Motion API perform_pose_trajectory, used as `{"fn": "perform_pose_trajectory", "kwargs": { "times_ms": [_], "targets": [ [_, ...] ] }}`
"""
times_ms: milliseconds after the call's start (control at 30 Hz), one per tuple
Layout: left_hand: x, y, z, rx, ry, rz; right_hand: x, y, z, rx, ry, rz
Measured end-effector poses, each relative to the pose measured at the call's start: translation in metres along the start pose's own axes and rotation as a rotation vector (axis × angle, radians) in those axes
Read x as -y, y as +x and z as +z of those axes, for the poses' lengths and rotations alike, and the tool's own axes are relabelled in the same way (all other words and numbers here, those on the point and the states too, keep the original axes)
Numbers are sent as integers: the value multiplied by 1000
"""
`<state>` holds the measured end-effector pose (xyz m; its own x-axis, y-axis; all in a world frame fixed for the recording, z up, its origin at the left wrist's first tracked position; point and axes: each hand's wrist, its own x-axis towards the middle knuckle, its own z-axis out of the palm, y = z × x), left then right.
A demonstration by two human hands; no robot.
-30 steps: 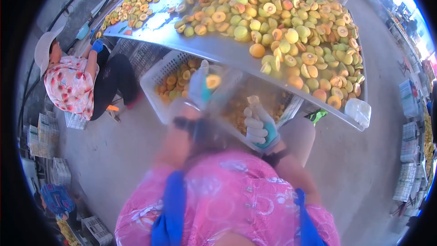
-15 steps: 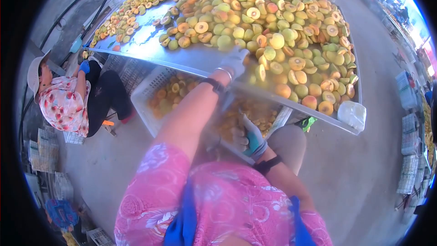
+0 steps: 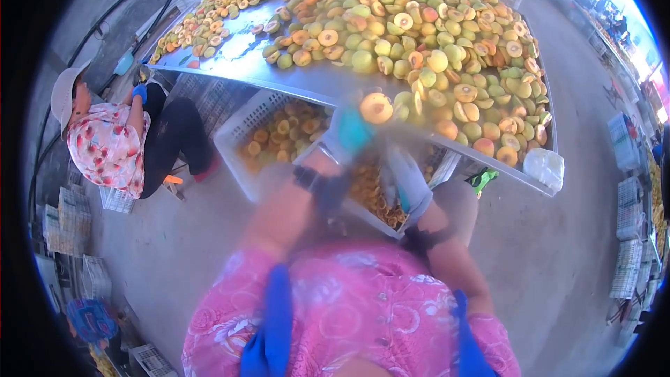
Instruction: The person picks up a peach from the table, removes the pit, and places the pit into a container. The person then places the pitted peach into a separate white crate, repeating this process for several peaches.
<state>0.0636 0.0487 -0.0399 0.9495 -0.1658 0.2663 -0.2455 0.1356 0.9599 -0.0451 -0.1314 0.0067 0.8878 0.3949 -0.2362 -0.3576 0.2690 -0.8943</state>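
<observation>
My left hand (image 3: 347,132), in a grey and teal glove, is closed on a peach half (image 3: 377,107), its cut face and brown centre turned up. It is just over the near edge of the metal table (image 3: 237,82). Lower and to the right, my gloved right hand (image 3: 412,187) is over a crate of small scraps (image 3: 373,195). Its fingers are curled and blurred, so what they hold cannot be made out. Many halved peaches (image 3: 433,63) are heaped on the table. Left of my left wrist, a white crate (image 3: 234,146) holds more peach halves (image 3: 279,132).
A seated person (image 3: 108,139) in a floral top and blue gloves is at the left. A clear plastic-wrapped block (image 3: 544,169) sits on the table's near right corner. Stacked crates (image 3: 627,199) line the right side; more crates (image 3: 73,216) stand at the left.
My left hand has drawn back from the heap toward me and turned over, now with a peach half in it. My right hand has moved slightly up and right.
</observation>
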Motion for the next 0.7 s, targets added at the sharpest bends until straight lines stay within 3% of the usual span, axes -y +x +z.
{"fn": "perform_pose_trajectory", "kwargs": {
  "times_ms": [33, 67, 133, 233, 367, 433, 567, 633, 667, 700],
  "targets": [
    [5, -7, 4, -89, -264, -50, -8, 6, -2, -32, -71, -58],
    [9, -15, 6, -91, -267, -51, -15, 12, -2, -32, -73, -56],
    [-17, -35, 22, -46, -680, -160, -21, 18, 2, -76, -135, -217],
    [-15, -51, 30, -167, -565, -101, -11, 9, 13, -109, -98, -172],
    [-25, -63, 40, -131, -443, 21, -5, -2, 23, -102, 34, -38],
    [-29, -67, 42, -198, -782, -105, 0, -10, 32, -146, -59, -83],
    [-36, -72, 44, -198, -752, -54, -17, -1, 24, -83, -121, -52],
    [-37, -73, 46, -212, -749, -48, -39, 10, 23, -163, -513, -661],
    [-39, -73, 47, -214, -749, -47, -41, 11, 21, -161, -513, -661],
    [-41, -73, 48, -231, -727, -60, -36, 10, 21, -160, -467, -426]
  ]
}}
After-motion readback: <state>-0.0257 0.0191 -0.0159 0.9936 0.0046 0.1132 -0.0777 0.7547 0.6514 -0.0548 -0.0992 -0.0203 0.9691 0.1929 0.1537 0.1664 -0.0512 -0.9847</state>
